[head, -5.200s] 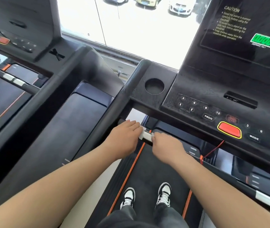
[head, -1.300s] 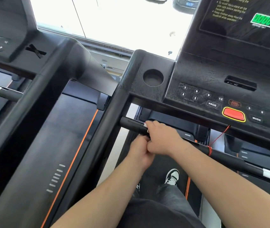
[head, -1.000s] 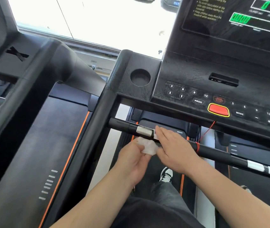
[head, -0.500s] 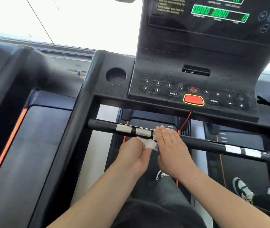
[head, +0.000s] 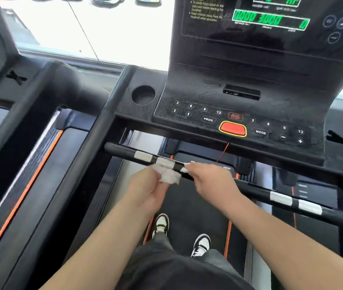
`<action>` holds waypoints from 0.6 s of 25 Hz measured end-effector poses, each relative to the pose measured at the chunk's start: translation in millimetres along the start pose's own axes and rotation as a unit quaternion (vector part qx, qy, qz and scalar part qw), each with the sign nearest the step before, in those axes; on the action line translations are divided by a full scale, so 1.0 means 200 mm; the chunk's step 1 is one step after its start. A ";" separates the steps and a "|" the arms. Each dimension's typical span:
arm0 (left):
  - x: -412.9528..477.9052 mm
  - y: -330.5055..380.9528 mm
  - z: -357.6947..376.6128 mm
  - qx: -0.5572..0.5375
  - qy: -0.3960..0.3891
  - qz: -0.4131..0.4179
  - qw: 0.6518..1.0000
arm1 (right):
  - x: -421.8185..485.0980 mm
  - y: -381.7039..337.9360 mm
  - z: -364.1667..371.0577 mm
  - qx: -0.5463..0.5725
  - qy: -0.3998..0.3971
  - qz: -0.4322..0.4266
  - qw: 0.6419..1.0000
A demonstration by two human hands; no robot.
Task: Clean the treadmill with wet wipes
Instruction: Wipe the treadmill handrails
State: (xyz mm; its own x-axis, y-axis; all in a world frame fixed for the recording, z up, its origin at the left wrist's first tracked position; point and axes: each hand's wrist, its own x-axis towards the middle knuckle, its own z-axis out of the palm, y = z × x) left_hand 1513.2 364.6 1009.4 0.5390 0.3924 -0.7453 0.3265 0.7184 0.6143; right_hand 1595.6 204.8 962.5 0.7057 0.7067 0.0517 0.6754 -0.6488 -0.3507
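The treadmill's [head: 187, 84] black belt [head: 195, 208] runs between 2 orange stripes. 2 black-and-white shoes stand on it: the left shoe [head: 161, 223] at the left stripe, the right shoe [head: 202, 244] nearer the middle. Above the belt crosses a black bar [head: 250, 190] with 2 pairs of silver bands; a white wipe [head: 168, 174] lies against it by the left pair.

The black plastic treadmill console [head: 208, 95] bears PROG, MODE, STOP START, 3, 6, 9, 12; its green lit display [head: 271, 19] shows 0000 3000 0.
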 end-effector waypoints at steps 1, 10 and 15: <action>-0.05 0.02 0.01 -0.002 -0.014 0.063 0.998 | 0.00 0.00 -0.04 0.047 0.023 0.022 0.998; 0.13 -0.18 0.22 0.740 -0.040 0.368 0.561 | -0.13 0.17 -0.36 0.700 0.006 0.408 0.586; 0.10 -0.23 0.37 0.819 -0.072 0.329 0.465 | -0.18 0.28 -0.47 0.509 0.196 0.383 0.745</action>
State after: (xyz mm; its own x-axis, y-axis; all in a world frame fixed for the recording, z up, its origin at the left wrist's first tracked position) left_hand 1565.9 296.7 986.0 0.9482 0.0909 -0.3044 0.1445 -0.9767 0.1588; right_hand 1627.8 116.8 1029.2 0.9439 -0.0278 -0.3289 -0.3297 -0.1275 -0.9354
